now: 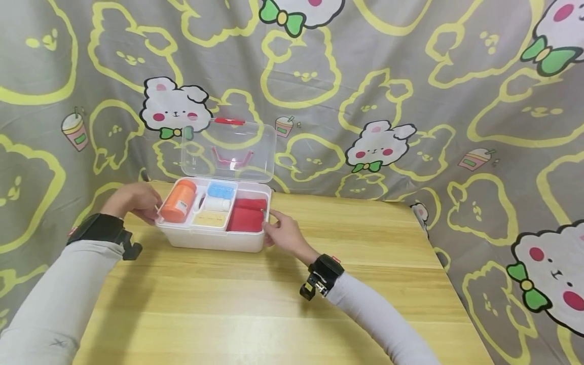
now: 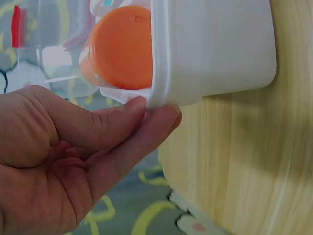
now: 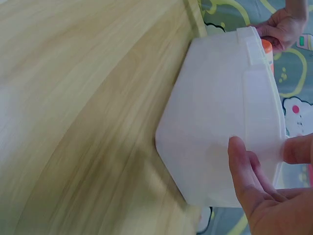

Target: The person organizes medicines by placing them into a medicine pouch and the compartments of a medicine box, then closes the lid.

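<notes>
A white plastic box (image 1: 214, 240) stands on the wooden table with its clear lid (image 1: 196, 157) raised at the back. My left hand (image 1: 137, 200) pinches the rim at the left end; in the left wrist view, thumb and fingers (image 2: 132, 132) meet at the corner beside an orange bottle (image 2: 122, 49). At the right end my right hand (image 1: 288, 234) grips the box, thumb at the rim and fingers along the outer wall (image 3: 215, 112). Inside lie the orange bottle (image 1: 180, 200), a blue item (image 1: 220, 190), a white roll (image 1: 216, 204), a beige packet (image 1: 210, 219) and a red pouch (image 1: 246, 218).
The wooden table (image 1: 283, 314) extends in front of the box and to its right. Behind it hangs a grey curtain (image 1: 310, 121) with yellow outlines and white cartoon rabbits, close to the raised lid. A red latch (image 1: 229, 121) tops the lid.
</notes>
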Demonstrator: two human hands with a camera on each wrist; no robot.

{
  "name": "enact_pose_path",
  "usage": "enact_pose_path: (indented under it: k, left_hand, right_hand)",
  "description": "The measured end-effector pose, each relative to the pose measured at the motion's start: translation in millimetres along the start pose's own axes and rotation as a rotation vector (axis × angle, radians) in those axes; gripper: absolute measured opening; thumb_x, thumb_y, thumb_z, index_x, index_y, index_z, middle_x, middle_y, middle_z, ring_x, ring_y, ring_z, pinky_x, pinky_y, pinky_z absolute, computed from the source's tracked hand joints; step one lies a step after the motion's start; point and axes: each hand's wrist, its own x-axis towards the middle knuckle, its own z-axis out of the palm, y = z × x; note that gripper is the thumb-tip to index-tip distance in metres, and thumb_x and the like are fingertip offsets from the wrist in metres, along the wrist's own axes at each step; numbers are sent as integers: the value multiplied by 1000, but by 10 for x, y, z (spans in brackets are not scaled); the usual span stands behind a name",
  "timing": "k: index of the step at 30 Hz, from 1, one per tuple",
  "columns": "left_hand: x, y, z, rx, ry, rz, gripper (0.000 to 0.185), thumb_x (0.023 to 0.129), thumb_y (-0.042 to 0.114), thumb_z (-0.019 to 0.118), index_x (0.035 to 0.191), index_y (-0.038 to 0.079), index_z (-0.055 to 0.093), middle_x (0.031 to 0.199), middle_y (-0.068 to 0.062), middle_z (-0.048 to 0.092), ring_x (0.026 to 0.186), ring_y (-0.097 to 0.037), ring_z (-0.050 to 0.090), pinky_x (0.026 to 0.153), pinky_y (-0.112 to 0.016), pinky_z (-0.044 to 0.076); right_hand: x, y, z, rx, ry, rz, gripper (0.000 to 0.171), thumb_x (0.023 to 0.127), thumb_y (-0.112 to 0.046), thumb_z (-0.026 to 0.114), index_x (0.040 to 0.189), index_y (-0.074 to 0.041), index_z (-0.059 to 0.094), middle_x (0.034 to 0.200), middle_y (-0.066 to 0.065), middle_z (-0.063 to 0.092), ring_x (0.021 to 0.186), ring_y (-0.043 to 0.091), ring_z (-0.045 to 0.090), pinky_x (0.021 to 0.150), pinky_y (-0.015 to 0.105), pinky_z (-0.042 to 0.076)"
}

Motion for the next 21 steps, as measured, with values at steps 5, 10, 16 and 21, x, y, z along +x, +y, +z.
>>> enact_pose_path:
  k: [5, 10, 16, 21]
  left_hand:
    - [61, 157, 133, 58, 25, 58, 37, 85, 1, 66, 119, -16, 63, 88, -8, 75, 77, -15, 73, 74, -30, 61]
    - [113, 349, 341, -37, 50, 123, 39, 83, 6, 70, 118, -13, 66, 94, -10, 76, 85, -18, 72, 82, -39, 61]
    - [180, 576, 622, -105, 92, 230, 35, 89, 14, 72, 116, -9, 69, 97, -14, 77, 90, -25, 74, 90, -48, 58]
    - [256, 726, 836, -292, 73, 272, 37, 94, 10, 69, 122, -14, 63, 108, -23, 75, 92, -28, 77, 92, -44, 59]
  right_hand:
    - [-114, 90, -278, -56, 40, 31, 55, 100, -18, 61, 151, -3, 45, 93, 28, 72, 80, 41, 74, 75, 50, 62]
    - [-241, 185, -594, -87, 91, 80, 54, 97, -15, 64, 148, -4, 50, 93, 19, 73, 83, 38, 74, 80, 49, 61]
    - [-397, 339, -976, -60, 111, 128, 55, 97, -12, 63, 149, -1, 48, 102, 23, 71, 88, 38, 73, 87, 50, 60]
    - [-518, 442, -1223, -37, 137, 152, 55, 97, -9, 58, 149, 1, 45, 107, 27, 69, 89, 39, 72, 88, 50, 60]
